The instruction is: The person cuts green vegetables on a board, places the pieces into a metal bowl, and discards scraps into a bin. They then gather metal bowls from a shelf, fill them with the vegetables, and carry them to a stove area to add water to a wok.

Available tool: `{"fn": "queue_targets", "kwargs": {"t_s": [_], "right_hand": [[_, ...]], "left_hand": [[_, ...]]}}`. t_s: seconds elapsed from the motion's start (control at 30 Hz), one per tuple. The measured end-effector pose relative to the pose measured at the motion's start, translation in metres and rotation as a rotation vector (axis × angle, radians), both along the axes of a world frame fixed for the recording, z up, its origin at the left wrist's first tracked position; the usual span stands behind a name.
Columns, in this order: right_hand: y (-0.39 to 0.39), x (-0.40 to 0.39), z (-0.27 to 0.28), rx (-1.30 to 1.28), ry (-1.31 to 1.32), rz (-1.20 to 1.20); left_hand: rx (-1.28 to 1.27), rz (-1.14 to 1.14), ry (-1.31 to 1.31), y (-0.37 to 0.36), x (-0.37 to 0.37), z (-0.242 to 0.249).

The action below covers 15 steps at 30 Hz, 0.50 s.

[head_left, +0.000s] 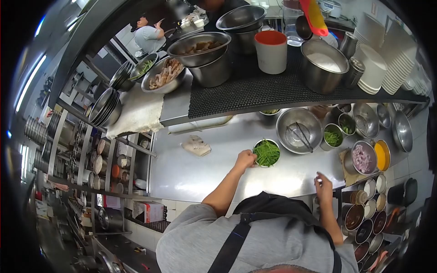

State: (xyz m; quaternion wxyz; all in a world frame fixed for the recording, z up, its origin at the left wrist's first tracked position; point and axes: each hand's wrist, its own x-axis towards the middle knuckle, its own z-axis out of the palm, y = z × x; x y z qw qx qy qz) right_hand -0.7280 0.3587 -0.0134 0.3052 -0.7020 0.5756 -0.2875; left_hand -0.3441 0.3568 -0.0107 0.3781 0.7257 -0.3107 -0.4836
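Observation:
A round metal container of cut green vegetables point(266, 153) stands on the steel counter in front of me. My left hand point(246, 159) is closed at the container's left rim, fingers curled against it. Over the counter's front edge, my right hand point(323, 185) is held up with its fingers loosely bent and apart, and nothing shows in it. Behind the greens is a wide steel bowl point(291, 119) with dark tongs point(299, 137) lying in it. A crumpled pale cloth point(196, 145) lies to the left.
To the right stand a pot of chopped purple onion point(363, 157), a yellow-filled container point(381, 154) and smaller tins of greens point(332, 138). An overhead shelf point(236, 100) carries bowls, a white cup with red inside point(271, 52) and stacked white containers point(396, 59). Another person point(149, 37) is at the back left.

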Motion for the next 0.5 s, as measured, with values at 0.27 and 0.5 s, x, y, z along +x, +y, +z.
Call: {"fn": "queue_targets", "kwargs": {"t_s": [0.27,0.5], "right_hand": [[0.044,0.009,0.035,0.121,-0.123,-0.062],[0.051,0.016,0.041,0.185,-0.37,-0.291]], "left_hand": [[0.003,-0.236,0.01,0.014,-0.052,0.037],[-0.04,-0.597,0.018,-0.003,-0.12,0.032]]}}
